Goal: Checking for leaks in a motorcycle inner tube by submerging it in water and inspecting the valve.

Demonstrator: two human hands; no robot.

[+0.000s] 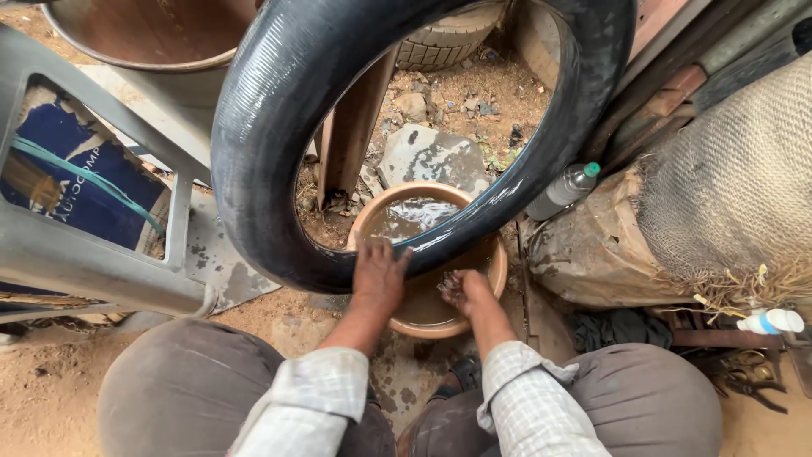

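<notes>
From the head view, a black inner tube (pixel 279 127) is held upright, its lower arc dipped in a brown water basin (pixel 499 271). The left hand (pixel 378 275) is pressed flat on it; the right hand (pixel 461 289), loosely curled, is wetted at the water. Leak-testing appears underway; turning the tube would demand firm grip.

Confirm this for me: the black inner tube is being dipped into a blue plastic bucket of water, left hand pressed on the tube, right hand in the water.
Not quite. The head view shows the black inner tube dipped into a brown round basin of water, not a blue plastic bucket. The rest stands: the left hand presses on the tube, and the right hand is in the water.
</notes>
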